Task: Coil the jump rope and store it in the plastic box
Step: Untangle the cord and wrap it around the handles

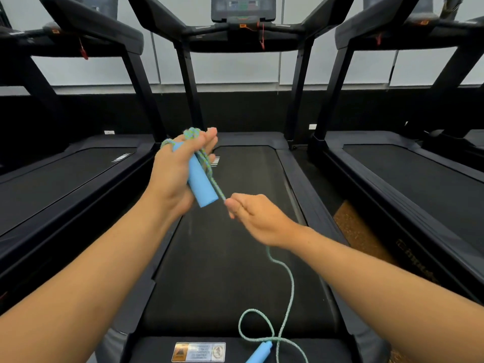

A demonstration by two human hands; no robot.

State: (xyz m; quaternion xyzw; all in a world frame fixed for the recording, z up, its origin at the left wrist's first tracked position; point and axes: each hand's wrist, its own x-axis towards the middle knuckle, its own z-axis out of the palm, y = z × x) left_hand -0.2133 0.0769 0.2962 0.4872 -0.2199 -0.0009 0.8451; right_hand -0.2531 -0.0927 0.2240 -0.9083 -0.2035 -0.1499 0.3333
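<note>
My left hand grips one light blue foam handle of the jump rope, with several turns of green-blue cord wound over the fingers and along the handle. Just right of and below it, my right hand pinches the cord where it leaves the handle's lower end. From under that hand the loose cord hangs down, forms a loop and reaches the second blue handle, which lies on the rear end of the treadmill. No plastic box is in view.
I stand at the back of the middle treadmill, its black belt stretching ahead to a console. Treadmills flank it on the left and right. A strip of brown speckled floor shows between the machines.
</note>
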